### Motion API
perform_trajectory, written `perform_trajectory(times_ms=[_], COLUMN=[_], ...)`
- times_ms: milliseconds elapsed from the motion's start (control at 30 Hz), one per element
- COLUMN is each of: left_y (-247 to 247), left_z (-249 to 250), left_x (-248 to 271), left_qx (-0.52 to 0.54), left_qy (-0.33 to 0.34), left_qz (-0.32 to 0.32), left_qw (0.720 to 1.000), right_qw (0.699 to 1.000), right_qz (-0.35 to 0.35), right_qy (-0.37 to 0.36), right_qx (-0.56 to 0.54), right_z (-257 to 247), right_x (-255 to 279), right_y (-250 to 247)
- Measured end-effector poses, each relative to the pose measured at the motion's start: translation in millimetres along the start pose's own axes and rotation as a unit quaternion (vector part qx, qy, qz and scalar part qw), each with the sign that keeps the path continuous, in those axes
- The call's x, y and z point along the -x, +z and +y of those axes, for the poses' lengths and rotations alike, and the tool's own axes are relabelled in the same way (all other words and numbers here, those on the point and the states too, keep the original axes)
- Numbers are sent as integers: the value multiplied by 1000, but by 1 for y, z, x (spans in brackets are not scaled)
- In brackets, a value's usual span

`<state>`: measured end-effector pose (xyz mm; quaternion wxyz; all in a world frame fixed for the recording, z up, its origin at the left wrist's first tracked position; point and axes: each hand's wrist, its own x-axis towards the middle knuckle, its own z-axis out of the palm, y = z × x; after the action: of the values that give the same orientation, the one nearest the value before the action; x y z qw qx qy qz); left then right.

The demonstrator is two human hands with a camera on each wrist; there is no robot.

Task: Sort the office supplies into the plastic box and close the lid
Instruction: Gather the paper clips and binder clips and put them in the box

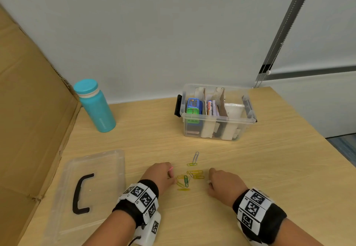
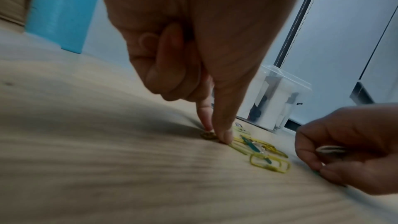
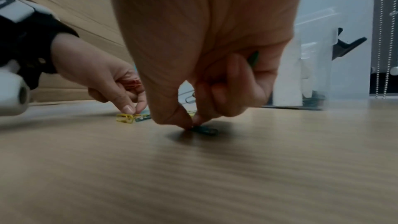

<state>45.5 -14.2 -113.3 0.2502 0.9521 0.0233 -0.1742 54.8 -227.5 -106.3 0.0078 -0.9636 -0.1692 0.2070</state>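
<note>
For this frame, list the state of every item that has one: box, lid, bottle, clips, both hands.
plastic box: open, upright, partly filled with supplies.
lid: off, flat on the table left of the hands.
bottle: capped, standing.
paper clips: loose on the table between the hands.
left hand: pinching a clip, holding red ones.
right hand: pinching a dark clip on the table.

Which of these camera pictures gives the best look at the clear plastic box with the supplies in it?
The head view: the plastic box sits open and whole on the table, with its dividers and contents visible from above. The left wrist view shows only a blurred corner behind the fingers. The right wrist view catches one side at the frame's right edge.
</note>
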Motion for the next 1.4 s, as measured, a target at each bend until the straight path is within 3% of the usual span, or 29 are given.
perform_trajectory(times_ms=[133,200,233,267,300,367,400,433,500,567,633,733,833,900,933,1000,1033,1100,1167,1200,1267,1400], left_y=[-2,-2,-2,-1,-1,2,4,4,1,-7,-15,-23,-29,-30,-29,-28,-26,-20,-14,-10,-5,6], left_z=[0,-1,-2,-4,-5,-7,-9,-10,-11,-9,-7,-3,1,0,0,1,2,4,6,7,13,25], left_x=[-3,-5,-7,-7,-7,-8,-9,-9,-7,-2,5,10,13,14,14,12,10,10,12,13,17,23], left_qx=[-18,-21,-22,-20,-18,-19,-21,-21,10,92,257,534,694,749,760,737,698,557,331,205,23,-113], left_qy=[2,0,0,3,6,12,14,18,38,55,21,-50,-45,-30,-26,-30,-39,-38,11,45,69,55], left_qz=[-25,-37,-42,-49,-58,-75,-79,-80,-81,-74,-87,-111,-107,-106,-106,-100,-96,-89,-92,-95,-113,-164], left_qw=[1000,999,999,999,998,997,997,996,996,991,962,837,710,653,640,668,709,825,939,973,991,978], right_qw=[999,991,968,920,839,632,558,510,477,502,551,565,579,608,636,725,784,900,958,972,988,996], right_qz=[-36,-55,-66,-74,-81,-102,-109,-111,-108,-94,-73,-73,-89,-88,-78,-46,-26,12,14,3,-23,-37], right_qy=[-9,-31,-35,-29,-12,-2,0,5,25,45,51,44,38,29,28,21,7,-43,-83,-84,-74,-61], right_qx=[5,-120,-239,-383,-538,-768,-823,-853,-872,-859,-830,-820,-809,-789,-767,-687,-620,-433,-275,-218,-131,-55], right_z=[-4,-1,2,6,8,12,13,14,13,11,8,6,7,8,9,10,10,10,6,3,-3,-13], right_x=[1,-1,-2,-4,-4,-4,-4,-4,-8,-11,-13,-16,-15,-15,-16,-18,-19,-21,-23,-23,-25,-25], right_y=[-4,-5,-4,-4,-3,-2,-2,0,2,2,3,4,-1,-4,-5,-11,-15,-21,-24,-24,-22,-20])
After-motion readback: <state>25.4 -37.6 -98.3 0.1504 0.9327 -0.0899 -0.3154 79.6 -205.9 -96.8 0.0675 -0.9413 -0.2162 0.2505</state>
